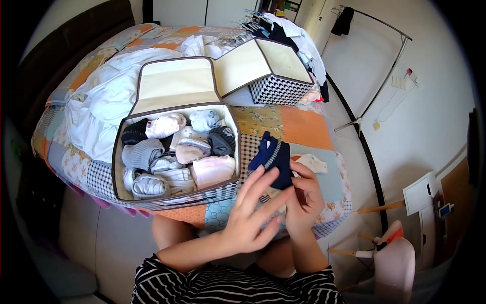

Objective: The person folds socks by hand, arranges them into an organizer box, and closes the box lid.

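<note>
A navy blue sock (278, 161) with a grey patterned stripe is held up above the bed's near right part. My right hand (305, 200) pinches its lower right side between thumb and fingers. Stretched across the sock's lower front is my left hand (255, 210), its fingers spread; whether the fingertips press on the fabric I cannot tell. To the left stands a storage box (239, 152) with its lid folded back, filled with several rolled socks in grey, white, pink and black. A pale sock (313, 163) lies on the bed just behind my right hand.
A second houndstooth box (281, 91) stands open farther back. A crumpled white sheet (96, 111) spreads over the bed's left side. Hangers and clothes (298, 38) are piled at the back. A metal clothes rack (390, 71) and a pink chair (397, 263) are on the right.
</note>
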Tool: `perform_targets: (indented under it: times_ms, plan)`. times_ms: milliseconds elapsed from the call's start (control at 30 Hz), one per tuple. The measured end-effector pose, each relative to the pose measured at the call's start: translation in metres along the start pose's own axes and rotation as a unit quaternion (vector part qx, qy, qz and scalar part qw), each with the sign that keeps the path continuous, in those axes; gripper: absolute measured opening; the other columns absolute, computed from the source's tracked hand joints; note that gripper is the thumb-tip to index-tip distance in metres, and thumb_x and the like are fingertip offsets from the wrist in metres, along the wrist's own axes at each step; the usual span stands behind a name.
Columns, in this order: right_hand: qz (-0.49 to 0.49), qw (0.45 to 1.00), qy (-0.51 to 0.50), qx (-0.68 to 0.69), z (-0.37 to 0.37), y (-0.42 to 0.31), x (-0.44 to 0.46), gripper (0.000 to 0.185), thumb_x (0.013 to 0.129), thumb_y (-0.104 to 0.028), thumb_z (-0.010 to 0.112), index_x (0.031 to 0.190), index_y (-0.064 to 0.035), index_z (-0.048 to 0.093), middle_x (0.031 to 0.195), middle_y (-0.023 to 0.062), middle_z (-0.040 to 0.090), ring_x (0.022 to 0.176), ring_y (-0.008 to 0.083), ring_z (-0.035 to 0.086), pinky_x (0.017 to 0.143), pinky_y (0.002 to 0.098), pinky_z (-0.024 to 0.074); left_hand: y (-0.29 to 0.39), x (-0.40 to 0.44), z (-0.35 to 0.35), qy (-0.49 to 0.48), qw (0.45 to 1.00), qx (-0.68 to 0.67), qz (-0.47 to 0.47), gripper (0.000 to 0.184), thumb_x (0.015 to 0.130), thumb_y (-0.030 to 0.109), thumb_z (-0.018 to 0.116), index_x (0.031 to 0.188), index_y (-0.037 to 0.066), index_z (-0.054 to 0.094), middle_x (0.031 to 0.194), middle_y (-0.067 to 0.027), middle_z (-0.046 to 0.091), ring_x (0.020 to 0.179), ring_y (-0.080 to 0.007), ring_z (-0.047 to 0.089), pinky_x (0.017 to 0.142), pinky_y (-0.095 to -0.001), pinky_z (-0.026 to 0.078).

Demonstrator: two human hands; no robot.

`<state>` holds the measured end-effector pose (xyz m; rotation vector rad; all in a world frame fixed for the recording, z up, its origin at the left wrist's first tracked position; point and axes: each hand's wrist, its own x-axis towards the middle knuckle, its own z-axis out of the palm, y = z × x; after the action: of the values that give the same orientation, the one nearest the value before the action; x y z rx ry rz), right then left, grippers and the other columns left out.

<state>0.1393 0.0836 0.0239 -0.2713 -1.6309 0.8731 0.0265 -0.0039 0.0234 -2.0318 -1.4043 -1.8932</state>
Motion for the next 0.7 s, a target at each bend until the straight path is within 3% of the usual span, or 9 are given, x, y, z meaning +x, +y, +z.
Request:
perform_targets:
  times_ms: [67, 167, 300, 333, 367, 467, 500, 600, 700]
  plan:
    - [0.004, 0.988, -0.076, 0.133, 0.013, -0.008, 0.007, 0.027, 0.083, 0.015, 0.056, 0.106, 0.0028, 0.056, 0.129, 0.0235, 0.055, 0.119, 0.0293, 0.056, 0.099, 0.0368, 0.0471, 0.021, 0.003, -0.037, -0.034, 0.998, 0.051, 0.01, 0.042, 0.077, 0.014, 0.066, 0.119, 0.009, 0.069, 0.139, -0.0175, 0.051, 0.132, -0.0398, 0.038, 0.113, -0.0522, 0.025]
    - [0.047, 0.963, -0.189, 0.184, 0.04, -0.016, 0.032, 0.025, 0.086, 0.016, 0.053, 0.107, 0.0021, 0.056, 0.13, 0.0213, 0.055, 0.118, 0.0263, 0.057, 0.095, 0.0331, 0.0492, 0.026, 0.001, -0.08, -0.022, 0.981, 0.193, -0.014, 0.039, 0.076, 0.015, 0.062, 0.114, 0.016, 0.073, 0.138, -0.0112, 0.054, 0.133, -0.036, 0.037, 0.114, -0.0523, 0.014]
    - [0.186, 0.909, -0.292, 0.231, 0.074, -0.002, 0.052, 0.021, 0.091, 0.011, 0.05, 0.11, 0.0019, 0.056, 0.124, 0.0154, 0.059, 0.109, 0.017, 0.06, 0.087, 0.0266, 0.0523, 0.005, 0.007, -0.129, 0.016, 0.961, 0.264, -0.086, 0.038, 0.081, 0.008, 0.059, 0.118, 0.01, 0.068, 0.134, -0.0131, 0.055, 0.129, -0.0379, 0.041, 0.111, -0.0539, 0.022]
    - [0.197, 0.899, -0.319, 0.228, 0.079, 0.003, 0.058, 0.026, 0.088, 0.015, 0.05, 0.11, 0.0016, 0.056, 0.124, 0.0187, 0.058, 0.112, 0.0229, 0.06, 0.095, 0.0352, 0.0507, -0.003, 0.006, -0.137, 0.015, 0.958, 0.266, -0.107, 0.038, 0.082, 0.007, 0.058, 0.119, 0.009, 0.066, 0.133, -0.0141, 0.055, 0.129, -0.0388, 0.042, 0.11, -0.0546, 0.022]
    - [0.204, 0.894, -0.351, 0.19, 0.083, 0.008, 0.065, 0.025, 0.089, 0.014, 0.049, 0.11, 0.0017, 0.056, 0.124, 0.0168, 0.059, 0.112, 0.0214, 0.06, 0.095, 0.0335, 0.0502, -0.007, 0.008, -0.144, 0.003, 0.954, 0.278, -0.109, 0.033, 0.083, 0.008, 0.062, 0.115, 0.006, 0.065, 0.128, -0.0152, 0.057, 0.122, -0.038, 0.05, 0.106, -0.0514, 0.032]
    - [0.214, 0.895, -0.385, 0.066, 0.092, 0.002, 0.072, 0.026, 0.088, 0.013, 0.048, 0.11, 0.0008, 0.056, 0.12, 0.013, 0.06, 0.109, 0.0187, 0.061, 0.094, 0.0301, 0.0496, -0.007, 0.007, -0.148, -0.021, 0.97, 0.17, -0.174, 0.027, 0.082, 0.01, 0.068, 0.109, 0.006, 0.065, 0.121, -0.0138, 0.06, 0.111, -0.036, 0.057, 0.098, -0.0459, 0.041]
    - [0.216, 0.897, -0.386, 0.023, 0.094, -0.003, 0.073, 0.027, 0.088, 0.013, 0.048, 0.11, 0.0003, 0.056, 0.119, 0.0121, 0.06, 0.108, 0.0181, 0.062, 0.093, 0.0293, 0.0495, -0.007, 0.008, -0.146, -0.022, 0.966, 0.221, -0.133, 0.026, 0.08, 0.011, 0.072, 0.104, 0.006, 0.064, 0.112, -0.0123, 0.062, 0.101, -0.0337, 0.061, 0.087, -0.0408, 0.048]
    - [0.085, 0.903, -0.392, -0.152, 0.092, -0.028, 0.071, 0.031, 0.087, 0.013, 0.048, 0.112, -0.0027, 0.057, 0.116, 0.0114, 0.061, 0.104, 0.0215, 0.063, 0.09, 0.0292, 0.0493, -0.011, 0.006, -0.146, -0.044, 0.959, 0.248, -0.131, 0.02, 0.08, 0.011, 0.071, 0.098, 0.006, 0.065, 0.106, -0.0112, 0.063, 0.095, -0.0307, 0.062, 0.081, -0.0391, 0.05]
    - [0.015, 0.9, -0.402, -0.165, 0.09, -0.02, 0.061, 0.032, 0.081, 0.013, 0.05, 0.105, -0.0033, 0.063, 0.111, 0.012, 0.063, 0.102, 0.028, 0.063, 0.085, 0.0348, 0.0508, -0.01, 0.008, -0.142, -0.04, 0.959, 0.26, -0.108, 0.012, 0.078, 0.01, 0.071, 0.088, 0.005, 0.067, 0.097, -0.009, 0.064, 0.087, -0.0273, 0.062, 0.074, -0.037, 0.05]
